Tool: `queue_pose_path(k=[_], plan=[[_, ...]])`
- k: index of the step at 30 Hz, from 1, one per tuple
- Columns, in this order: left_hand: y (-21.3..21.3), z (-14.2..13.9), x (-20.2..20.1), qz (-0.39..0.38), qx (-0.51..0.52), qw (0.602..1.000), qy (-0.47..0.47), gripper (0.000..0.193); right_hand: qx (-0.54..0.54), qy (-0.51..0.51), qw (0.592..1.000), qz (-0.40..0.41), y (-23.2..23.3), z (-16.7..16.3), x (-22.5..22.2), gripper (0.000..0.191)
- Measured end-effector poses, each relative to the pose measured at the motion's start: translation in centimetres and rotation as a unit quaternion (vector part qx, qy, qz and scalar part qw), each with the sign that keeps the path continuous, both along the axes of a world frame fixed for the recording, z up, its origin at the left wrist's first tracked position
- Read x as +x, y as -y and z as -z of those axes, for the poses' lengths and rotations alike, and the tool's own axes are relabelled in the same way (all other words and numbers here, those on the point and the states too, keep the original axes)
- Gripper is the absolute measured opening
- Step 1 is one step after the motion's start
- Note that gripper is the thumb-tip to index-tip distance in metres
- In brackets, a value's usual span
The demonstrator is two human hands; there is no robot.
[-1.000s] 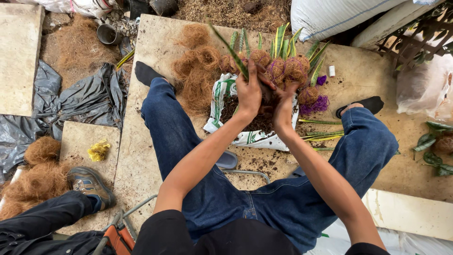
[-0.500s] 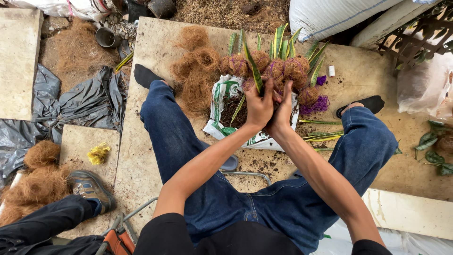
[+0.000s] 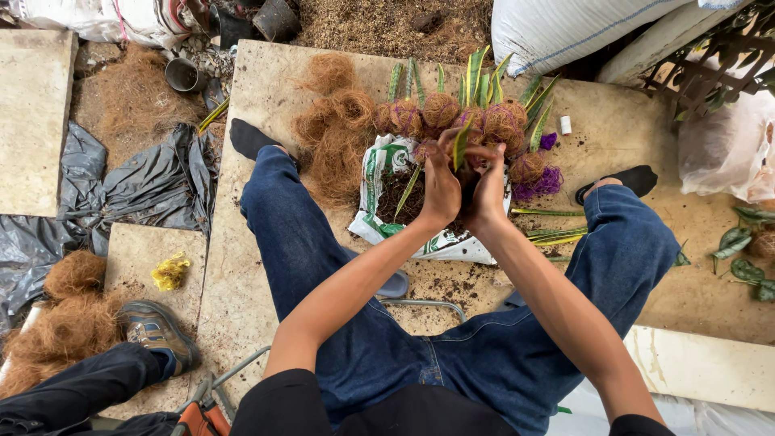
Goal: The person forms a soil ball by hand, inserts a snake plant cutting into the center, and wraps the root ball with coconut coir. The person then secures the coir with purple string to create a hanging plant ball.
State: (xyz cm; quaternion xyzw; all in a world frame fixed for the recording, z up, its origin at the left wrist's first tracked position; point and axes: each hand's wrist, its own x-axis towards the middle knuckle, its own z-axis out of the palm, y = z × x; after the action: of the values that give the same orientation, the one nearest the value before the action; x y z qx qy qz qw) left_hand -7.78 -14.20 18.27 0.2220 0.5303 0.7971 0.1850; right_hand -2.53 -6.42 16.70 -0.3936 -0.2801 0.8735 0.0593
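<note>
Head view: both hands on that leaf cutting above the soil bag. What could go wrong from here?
1. The left hand and right hand pinch the leaf cutting tightly together; the narrow leaf may crease or snap.
2. They work right over the open soil bag, so soil could spill onto the slab, where crumbs already lie.
3. The finished fibre balls sit crowded just beyond; a knock could topple them.

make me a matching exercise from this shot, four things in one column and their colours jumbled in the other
Things:
1. netting by the fibre balls
2. crumpled scrap on the slab
3. plastic sheet on the ground
4. loose coir pile

Colours:
A. brown
B. purple
C. dark grey
D. yellow

Pairs: 1-B, 2-D, 3-C, 4-A
</note>
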Motion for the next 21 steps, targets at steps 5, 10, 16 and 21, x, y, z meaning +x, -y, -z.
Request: queue_pose_path(k=[5,10,16,21], plan=[[-0.3,0.4,0.6,-0.007,-0.020,1.000,0.021,0.093,0.087,0.049,0.995,0.007,0.0,2.3,-0.5,0.079],[-0.2,0.0,-1.1,-0.060,-0.195,0.954,-0.220,0.102,0.046,0.021,0.999,-0.002,-0.8,4.6,-0.3,0.067],[0.1,-0.9,-0.8,-0.002,-0.183,0.955,-0.232,0.101,0.069,-0.007,0.998,-0.002,-0.9,6.1,-0.1,0.043],[-0.1,0.3,0.0,-0.047,-0.194,0.964,-0.174,0.100,0.025,0.050,0.998,0.009,0.0,2.7,0.0,0.055]])
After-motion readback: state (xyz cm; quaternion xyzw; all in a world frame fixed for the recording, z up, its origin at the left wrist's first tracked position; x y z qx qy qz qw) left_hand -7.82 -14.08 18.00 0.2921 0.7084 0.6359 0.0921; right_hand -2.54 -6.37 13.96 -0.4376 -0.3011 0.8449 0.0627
